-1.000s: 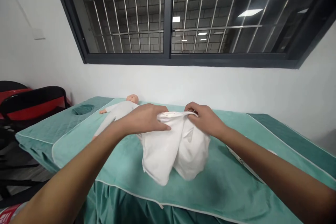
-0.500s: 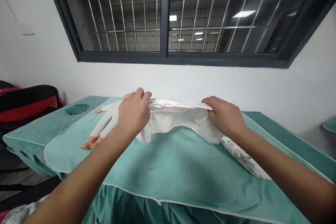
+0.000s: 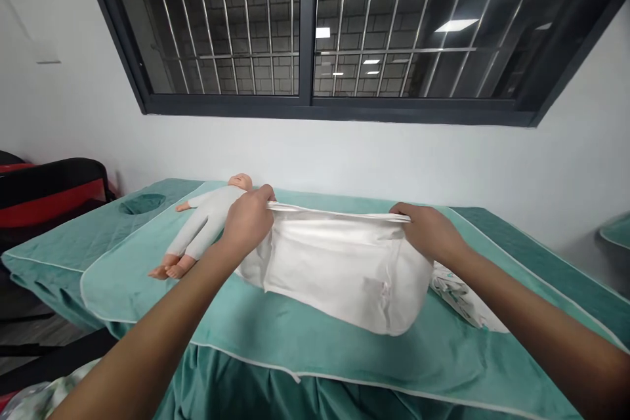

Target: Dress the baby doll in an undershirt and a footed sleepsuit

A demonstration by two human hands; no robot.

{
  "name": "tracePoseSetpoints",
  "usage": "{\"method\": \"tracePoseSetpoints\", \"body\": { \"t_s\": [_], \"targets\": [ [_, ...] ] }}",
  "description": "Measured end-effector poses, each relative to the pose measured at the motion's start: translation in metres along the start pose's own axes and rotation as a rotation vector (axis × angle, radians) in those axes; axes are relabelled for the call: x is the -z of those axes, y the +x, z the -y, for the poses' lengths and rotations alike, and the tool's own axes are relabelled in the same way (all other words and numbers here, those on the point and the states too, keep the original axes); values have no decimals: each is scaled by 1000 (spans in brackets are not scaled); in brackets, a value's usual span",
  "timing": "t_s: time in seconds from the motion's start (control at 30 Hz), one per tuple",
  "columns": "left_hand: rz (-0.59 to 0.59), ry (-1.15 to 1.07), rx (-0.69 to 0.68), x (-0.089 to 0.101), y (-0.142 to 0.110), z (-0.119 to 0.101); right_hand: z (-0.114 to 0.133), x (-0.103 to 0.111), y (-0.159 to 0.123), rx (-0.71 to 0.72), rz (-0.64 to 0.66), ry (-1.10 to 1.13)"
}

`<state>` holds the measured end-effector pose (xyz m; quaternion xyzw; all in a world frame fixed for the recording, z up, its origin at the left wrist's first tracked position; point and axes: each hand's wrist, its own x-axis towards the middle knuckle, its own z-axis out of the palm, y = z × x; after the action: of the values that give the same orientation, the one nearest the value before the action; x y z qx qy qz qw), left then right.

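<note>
White cotton-like cloth [image 3: 335, 269], unlettered on its visible face, hangs above the pale green sheet [image 3: 295, 341], its long top edge running left to right and its body drooping toward the wearer. The left hand [image 3: 249, 220] and right hand [image 3: 433, 233] each pinch a top corner, fingers closed. Green shows between cloth and the sheet's white-piped front edge; the doll in pale grey clothing [image 3: 209, 216] lies left, the folded white patterned fabric [image 3: 465, 295] right.

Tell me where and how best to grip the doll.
Take the doll around its torso, coming from above: it lies stretched out on the green cover, and the torso looks like its broadest part, with the limbs slimmer. The left hand hides part of its far side.
</note>
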<state>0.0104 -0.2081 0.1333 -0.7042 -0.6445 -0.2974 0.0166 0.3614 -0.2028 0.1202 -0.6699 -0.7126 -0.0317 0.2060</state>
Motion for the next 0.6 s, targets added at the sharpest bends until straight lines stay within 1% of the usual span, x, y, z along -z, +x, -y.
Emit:
{"method": "tracePoseSetpoints", "body": {
  "t_s": [0.07,0.13,0.23,0.3,0.37,0.47,0.53,0.6],
  "targets": [
    [60,-115,68,-1,1,5,-4,0,-4,-54,5,23],
    [106,-179,104,-1,0,11,-7,2,-8,-86,6,53],
    [138,-198,156,-2,-1,20,-14,2,-8,-104,50,65],
    [162,-185,206,-9,1,27,-17,-5,-3,-125,96,15],
    [201,-119,245,-23,7,35,-16,-19,6,-125,142,-60],
    [246,66,267,-56,26,49,-8,-51,31,-108,227,-177],
    [231,153,284,-83,42,59,-1,-76,51,-89,268,-241],
    [192,188,310,-109,57,66,8,-102,70,-73,272,-278]
  ]
}}
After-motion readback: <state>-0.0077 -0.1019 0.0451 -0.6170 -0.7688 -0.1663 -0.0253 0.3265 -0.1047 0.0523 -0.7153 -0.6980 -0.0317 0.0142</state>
